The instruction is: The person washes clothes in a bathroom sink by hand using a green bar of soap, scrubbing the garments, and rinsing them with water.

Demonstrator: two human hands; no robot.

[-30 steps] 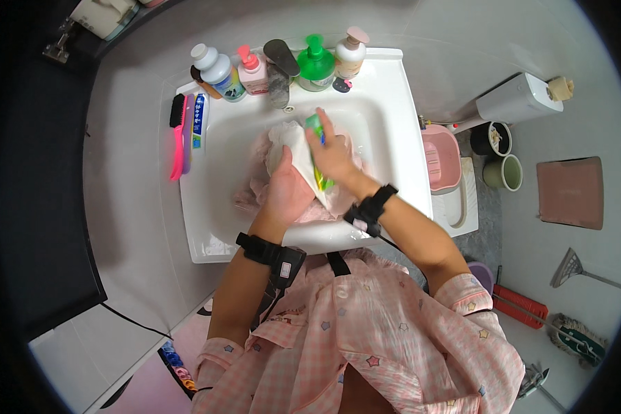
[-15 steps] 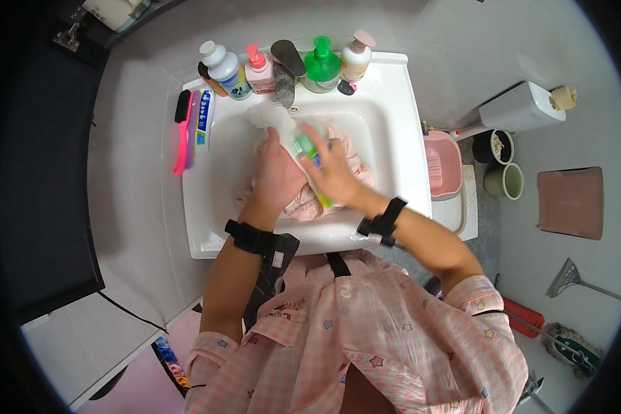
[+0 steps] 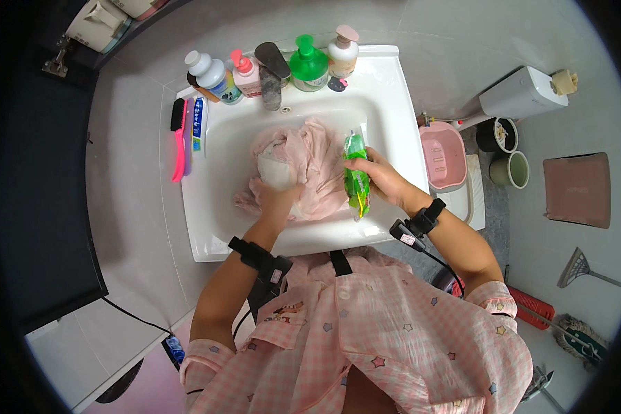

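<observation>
Pale pink wet cloth [image 3: 321, 155] lies bunched in the white sink [image 3: 217, 238]. Over its left part, my left hand [image 3: 280, 205], slightly blurred, closes around the lower end of a smooth white bar [image 3: 274, 170], which looks like soap. Part of the bar is hidden by my fingers. My right hand [image 3: 381, 177] grips a crinkled green and yellow plastic wrapper [image 3: 356, 183], upright along the right side of the cloth, with the thumb across its front.
On the sink's back ledge stand a white bottle [image 3: 215, 77], a pink pump bottle [image 3: 247, 76], a green pump bottle [image 3: 309, 65] and a cream pump bottle [image 3: 343, 55]. A pink brush [image 3: 179, 141] and toothpaste tube [image 3: 199, 125] lie on the left rim. A pink basin [image 3: 443, 157] sits to the right.
My hands have come apart. The right hand has moved right with the green wrapper, and the left has moved down over the cloth with the white bar.
</observation>
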